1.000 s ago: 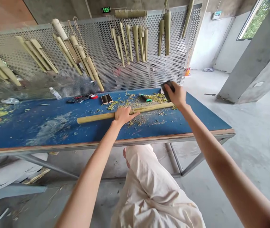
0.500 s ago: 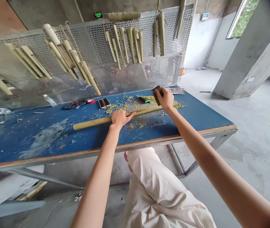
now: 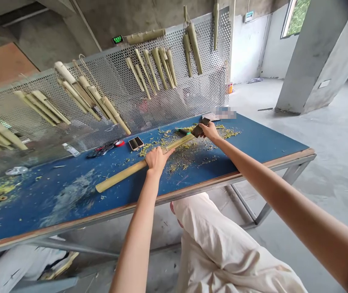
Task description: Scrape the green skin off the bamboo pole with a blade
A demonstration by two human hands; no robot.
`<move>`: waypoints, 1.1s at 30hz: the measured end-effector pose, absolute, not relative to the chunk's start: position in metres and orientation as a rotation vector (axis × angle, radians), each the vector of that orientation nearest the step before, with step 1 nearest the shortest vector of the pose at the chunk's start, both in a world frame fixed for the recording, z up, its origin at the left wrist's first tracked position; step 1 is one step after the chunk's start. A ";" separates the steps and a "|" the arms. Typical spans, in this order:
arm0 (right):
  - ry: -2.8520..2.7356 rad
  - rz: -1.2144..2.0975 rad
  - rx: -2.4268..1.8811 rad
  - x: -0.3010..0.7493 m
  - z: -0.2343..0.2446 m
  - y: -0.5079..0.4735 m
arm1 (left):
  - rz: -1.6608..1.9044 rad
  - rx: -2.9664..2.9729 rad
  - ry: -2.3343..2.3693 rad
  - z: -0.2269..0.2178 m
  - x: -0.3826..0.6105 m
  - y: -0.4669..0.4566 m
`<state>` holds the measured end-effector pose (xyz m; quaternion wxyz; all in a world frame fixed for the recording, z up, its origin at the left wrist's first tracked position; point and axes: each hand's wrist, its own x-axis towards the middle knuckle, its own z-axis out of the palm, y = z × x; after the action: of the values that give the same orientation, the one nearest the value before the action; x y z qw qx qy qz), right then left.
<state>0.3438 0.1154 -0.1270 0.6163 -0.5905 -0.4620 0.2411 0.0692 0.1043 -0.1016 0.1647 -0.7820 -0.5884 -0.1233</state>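
Observation:
A long bamboo pole (image 3: 122, 175) lies slantwise across the blue workbench (image 3: 268, 142). Around its middle my left hand (image 3: 155, 158) is closed, with the thumb along the top. My right hand (image 3: 210, 132) grips a dark, flat rectangular piece (image 3: 200, 127), possibly sandpaper, at the far right end of the pole. That piece and my fingers hide the pole's tip. Yellow-green shavings (image 3: 181, 162) are scattered beneath and around the pole. Just behind it lies a tool with a green and black handle (image 3: 183, 131), partly covered.
A phone (image 3: 135, 143), black tools with a red ring (image 3: 105, 149) and a clear bottle (image 3: 70, 149) lie along the bench's back. Bamboo pieces (image 3: 161, 67) hang on the perforated metal panel (image 3: 115, 77) behind. To the right stands a concrete pillar (image 3: 314, 61).
My right hand has slid the dark piece left and slightly down, and its grip angle has turned. The pole slants more steeply as the view tilts. My left hand stays on it.

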 end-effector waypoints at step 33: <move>-1.326 0.750 -1.674 0.310 -0.125 0.101 | -0.118 -2.380 -1.536 -0.106 0.102 0.070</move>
<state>0.3097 0.1012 -0.1251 0.4250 -0.6695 -0.5302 0.3000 0.1024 0.0705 -0.1055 0.1525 -0.8297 -0.5354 -0.0411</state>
